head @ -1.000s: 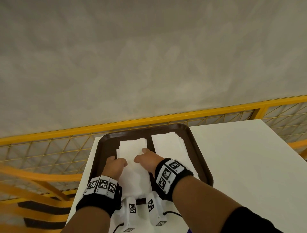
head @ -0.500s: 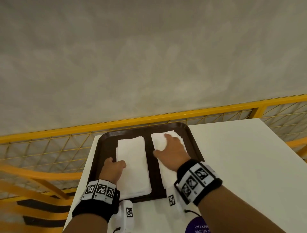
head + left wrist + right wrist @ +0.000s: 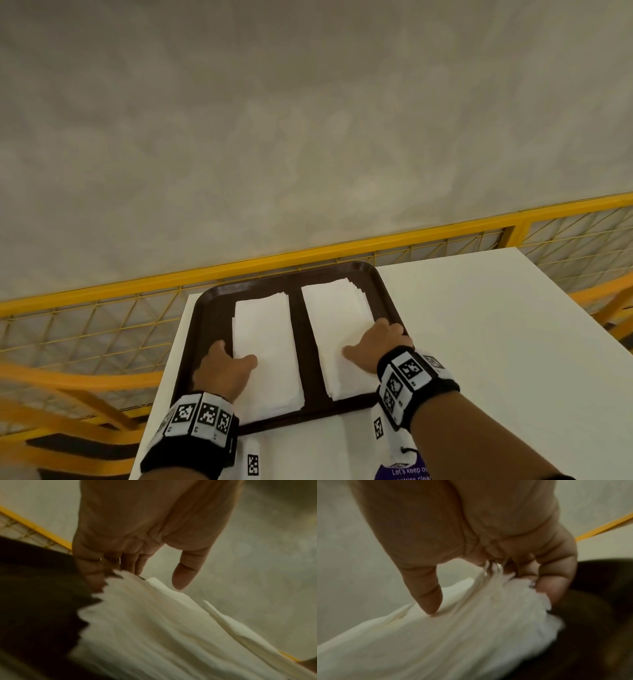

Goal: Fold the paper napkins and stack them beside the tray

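I have both hands down in the brown tray (image 3: 205, 318), one on each pile of white paper napkins. My left hand (image 3: 224, 371) sits at the outer edge of the left napkin stack (image 3: 263, 342); the left wrist view shows its fingers (image 3: 96, 573) curled down against the ragged side edges of the sheets while the thumb hovers just above the top sheet, not touching. I judge it as gripping the stack's edge, though how many sheets it has I cannot tell. My right hand (image 3: 376, 344) mirrors it on the right napkin stack (image 3: 337, 329): fingers (image 3: 556, 588) hooked over the outer edge beside the tray wall, thumb tip pressed onto the top sheet, so it pinches a bundle of layers.

As for progress, both piles lie inside the tray, side by side with a strip of bare tray between them, just ahead of my wrists. They look like long narrow rectangles, but whether they count as already folded I cannot say. The white table (image 3: 496, 342) out past my right hand shows no stack on it. So I judge the stacking beside the tray as not yet begun; lifting napkins out looks to be the step in hand.
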Motion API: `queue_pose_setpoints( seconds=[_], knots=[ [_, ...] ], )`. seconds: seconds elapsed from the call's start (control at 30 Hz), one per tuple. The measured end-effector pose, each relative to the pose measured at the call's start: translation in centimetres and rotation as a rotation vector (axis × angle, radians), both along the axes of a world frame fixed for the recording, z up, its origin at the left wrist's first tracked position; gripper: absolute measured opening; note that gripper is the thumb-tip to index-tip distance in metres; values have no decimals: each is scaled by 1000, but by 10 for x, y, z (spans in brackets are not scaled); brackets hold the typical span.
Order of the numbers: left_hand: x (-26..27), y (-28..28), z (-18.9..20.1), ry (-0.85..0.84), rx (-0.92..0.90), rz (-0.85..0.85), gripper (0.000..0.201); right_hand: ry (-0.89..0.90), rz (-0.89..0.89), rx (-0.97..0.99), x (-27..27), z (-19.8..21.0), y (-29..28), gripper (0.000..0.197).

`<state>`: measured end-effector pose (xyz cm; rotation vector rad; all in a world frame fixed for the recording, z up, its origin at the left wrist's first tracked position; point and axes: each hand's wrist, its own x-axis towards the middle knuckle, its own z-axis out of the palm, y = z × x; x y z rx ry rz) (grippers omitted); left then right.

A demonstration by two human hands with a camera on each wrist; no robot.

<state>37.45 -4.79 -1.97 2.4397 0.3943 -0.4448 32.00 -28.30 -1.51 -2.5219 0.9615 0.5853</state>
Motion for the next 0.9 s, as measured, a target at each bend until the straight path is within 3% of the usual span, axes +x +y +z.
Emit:
queue_pose_setpoints(
  seconds=[0.07, 0.13, 0.27, 0.33, 0.43, 0.73, 0.83, 0.9],
  knots=[
    [-4, 16, 7, -39, 285, -37, 72, -72, 7, -24, -7, 5, -10, 65],
    [-11, 36, 16, 3, 447, 4, 63, -119, -6, -87, -19, 10, -25, 47],
    [-25, 68, 11, 77, 397, -82, 28, -104, 39, -16, -46, -3, -58, 22],
    [-31, 71, 8, 44, 311, -106, 32, -130, 46, 34, -54, -12, -67, 10],
    [-36, 62, 3, 26, 271, -128, 42, -179, -23, -1, -66, -18, -81, 6],
    [-51, 15, -15, -18, 168, -296, 36, -118, -148, -77, -116, -21, -141, 1],
    [-56, 6, -15, -15, 160, -279, 32, -172, -178, -25, -125, -20, -148, 9],
    [-56, 4, -14, 48, 161, -300, 46, -232, -226, 31, -130, -12, -150, 29]
  ],
)
